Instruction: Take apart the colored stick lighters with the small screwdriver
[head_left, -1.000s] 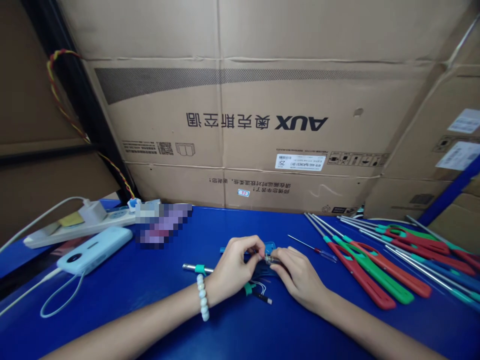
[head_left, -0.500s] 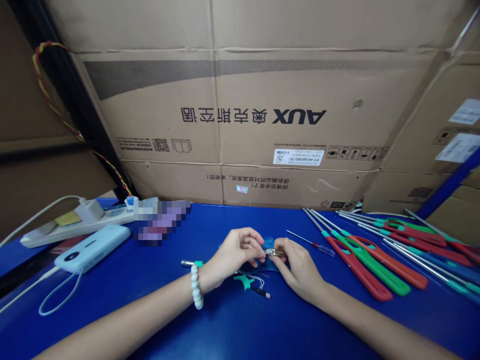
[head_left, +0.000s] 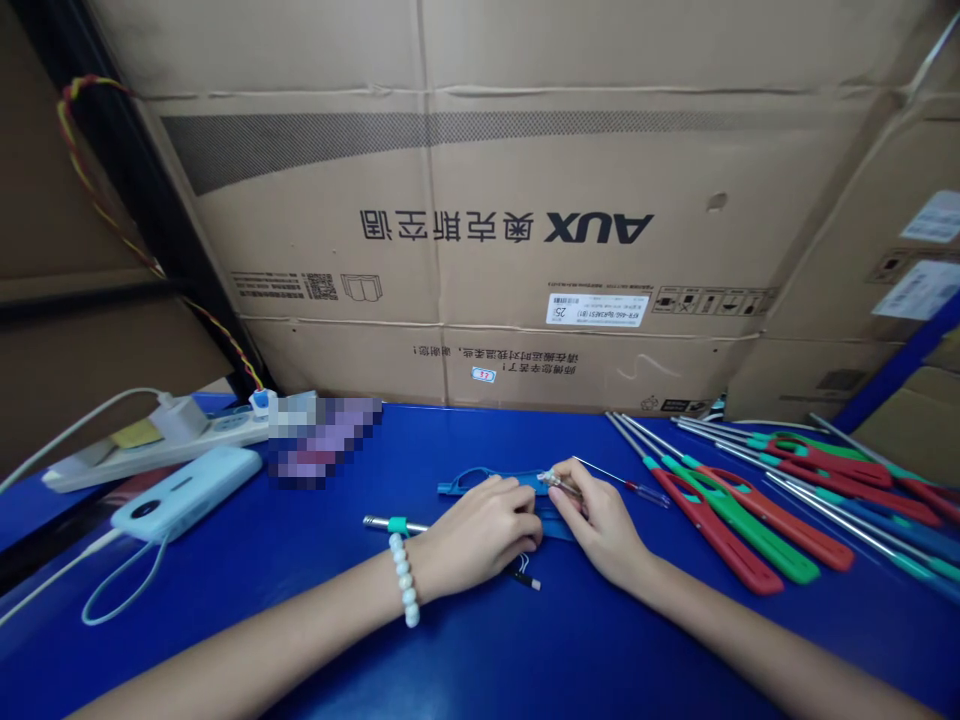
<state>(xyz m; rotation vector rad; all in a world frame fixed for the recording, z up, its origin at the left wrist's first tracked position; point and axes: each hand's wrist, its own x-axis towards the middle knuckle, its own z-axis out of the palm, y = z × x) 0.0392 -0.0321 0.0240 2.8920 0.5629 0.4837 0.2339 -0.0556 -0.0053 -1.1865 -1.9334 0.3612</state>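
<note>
My left hand (head_left: 487, 530) is closed, its fingers curled down over the tabletop; what they hold, if anything, is hidden. From under its wrist side pokes a silver metal tube (head_left: 379, 523) with a green collar (head_left: 397, 525). A small black piece with a metal tip (head_left: 527, 580) and white wires lies just below its fingers. My right hand (head_left: 604, 520) pinches a small shiny metal-and-clear part (head_left: 553, 479). Blue plastic handle shells (head_left: 457, 484) lie behind and between both hands, partly covered. To the right of my right hand is a screwdriver (head_left: 637, 489) with a clear handle.
Several long-necked lighters with coloured handles (head_left: 750, 530) lie on the right. On the left are a light-blue power bank (head_left: 187, 490) with a cable loop and a white power strip (head_left: 97, 465). A large cardboard box (head_left: 480, 160) stands behind the blue table (head_left: 465, 670).
My left hand has left the small part and turned palm down, lower over the wires and tube. My right hand keeps the part, slightly higher, and more of the blue shell shows.
</note>
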